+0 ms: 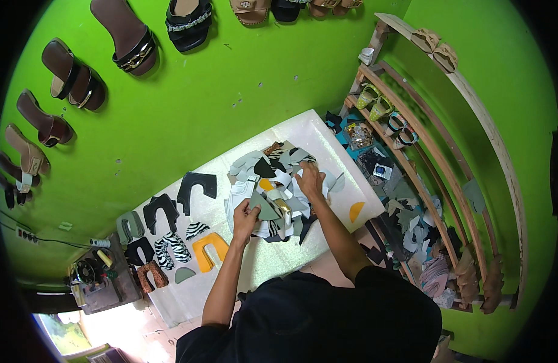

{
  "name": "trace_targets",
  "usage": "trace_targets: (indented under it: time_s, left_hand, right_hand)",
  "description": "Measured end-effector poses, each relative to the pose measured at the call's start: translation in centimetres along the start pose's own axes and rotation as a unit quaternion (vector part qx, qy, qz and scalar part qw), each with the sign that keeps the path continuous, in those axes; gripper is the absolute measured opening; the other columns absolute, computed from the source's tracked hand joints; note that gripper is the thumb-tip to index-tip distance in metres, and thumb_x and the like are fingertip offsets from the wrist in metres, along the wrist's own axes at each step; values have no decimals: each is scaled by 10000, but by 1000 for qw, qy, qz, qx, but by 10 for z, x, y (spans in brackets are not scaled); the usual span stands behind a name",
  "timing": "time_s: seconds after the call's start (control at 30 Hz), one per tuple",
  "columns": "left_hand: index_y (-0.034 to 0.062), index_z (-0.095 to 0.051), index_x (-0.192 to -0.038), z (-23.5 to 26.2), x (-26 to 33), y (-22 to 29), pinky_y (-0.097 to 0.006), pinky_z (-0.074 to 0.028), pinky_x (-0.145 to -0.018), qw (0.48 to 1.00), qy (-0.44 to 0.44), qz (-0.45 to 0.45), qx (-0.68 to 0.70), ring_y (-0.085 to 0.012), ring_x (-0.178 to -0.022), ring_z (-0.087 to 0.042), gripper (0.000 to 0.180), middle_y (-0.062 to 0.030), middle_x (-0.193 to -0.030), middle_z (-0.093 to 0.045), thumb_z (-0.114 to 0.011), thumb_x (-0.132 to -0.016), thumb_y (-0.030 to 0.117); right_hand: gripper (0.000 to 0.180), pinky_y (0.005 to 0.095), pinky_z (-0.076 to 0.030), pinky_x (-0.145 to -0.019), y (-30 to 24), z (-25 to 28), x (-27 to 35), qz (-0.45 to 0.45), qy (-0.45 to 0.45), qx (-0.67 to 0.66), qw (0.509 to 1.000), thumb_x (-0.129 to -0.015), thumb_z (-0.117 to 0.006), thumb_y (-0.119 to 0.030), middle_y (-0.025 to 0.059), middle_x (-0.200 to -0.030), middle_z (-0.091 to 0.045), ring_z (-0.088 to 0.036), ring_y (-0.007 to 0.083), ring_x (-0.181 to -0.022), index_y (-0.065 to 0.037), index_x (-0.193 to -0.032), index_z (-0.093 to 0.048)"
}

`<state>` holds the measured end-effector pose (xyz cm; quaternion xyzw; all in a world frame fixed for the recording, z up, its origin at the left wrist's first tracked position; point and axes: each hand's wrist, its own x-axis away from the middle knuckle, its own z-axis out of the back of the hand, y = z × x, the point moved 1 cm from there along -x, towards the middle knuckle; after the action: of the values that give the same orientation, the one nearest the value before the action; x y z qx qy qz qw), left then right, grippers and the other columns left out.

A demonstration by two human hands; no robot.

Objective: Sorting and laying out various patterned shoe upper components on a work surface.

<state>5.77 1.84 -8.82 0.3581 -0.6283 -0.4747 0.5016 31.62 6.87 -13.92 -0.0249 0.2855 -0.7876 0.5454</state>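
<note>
A heap of cut scraps (239, 193) in grey, white, black, yellow and animal prints covers the middle of a white table (297, 257). My left hand (247, 219) pinches a grey-green scrap piece (265, 207) at the heap's near left side. On the heap's far right part rests my right hand (309, 180), its fingers spread over the scraps. Left of the heap lie U-shaped cut pieces: black (197, 189), zebra-striped (171, 249), yellow (210, 251), grey-green (130, 227) and leopard-print (152, 276). A yellow half-round piece (356, 210) lies at the right.
Sandals (130, 39) hang along the green wall. To the right, a wooden rack (406, 163) holds shoes (376, 103), with more scraps (415, 236) piled behind its rails. A grey crate with a small machine (88, 272) stands beyond the table's left end.
</note>
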Motion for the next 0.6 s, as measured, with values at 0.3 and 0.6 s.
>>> trace_targets:
  time_s: [0.3,0.6]
  left_hand:
    - [21,-639,-1048,0,6,-6,-246,-536,-619,1000,-1,2,-11,-101,-760,-596,151,-46,-933,-622,-615,-933,117]
    - [-11,-628,-1025,-6,3,-5,-238,-556,-594,1000,3,0,12,-111,-749,-616,139,-57,-949,-608,-613,-932,91]
  right_hand:
    - [267,444,-335,-843,-25,18,25,18,-93,-37,995,-745,-777,-134,46,-957,-650,-600,256,-970,-102,-944,-602]
    - [329,346,-523,-672,-15,71,20,-40,-58,-194,978,-791,-766,-114,155,-895,-673,-658,261,-705,-41,-1060,-592]
